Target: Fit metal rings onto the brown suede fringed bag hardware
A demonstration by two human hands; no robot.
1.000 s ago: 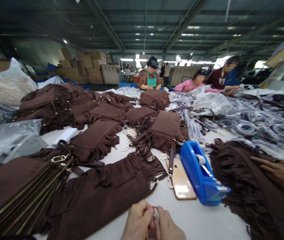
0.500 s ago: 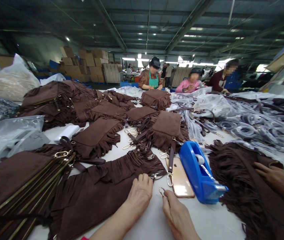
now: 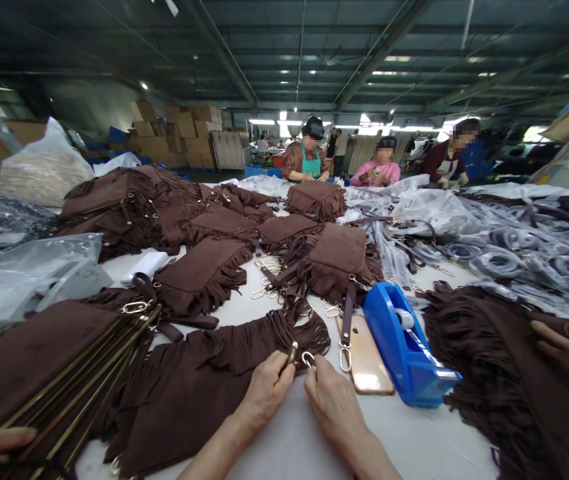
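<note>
Fringed suede bag [image 3: 199,393] — flat on table, just left of blue tape dispenser [image 3: 404,347].
Left hand [image 3: 267,390] — pinching bag's brass ring [image 3: 293,351].
Right hand [image 3: 331,400] — pinching silver clasp [image 3: 308,359], just beside ring.
Step, judged: hooking clasp onto ring; next needs clasp opened and fine alignment.

A large factory hall stretches back under a dark metal roof [image 3: 314,40] crossed by steel beams, with strip lights [image 3: 284,122] glowing at the frame's centre. Cardboard boxes [image 3: 184,133] are stacked against the far wall at upper left, beside ribbed panels [image 3: 227,148]. A long white table [image 3: 414,433] runs from the lower edge toward the middle distance. Three workers [image 3: 309,157] stand at its far end. Daylight glares at upper right.
</note>
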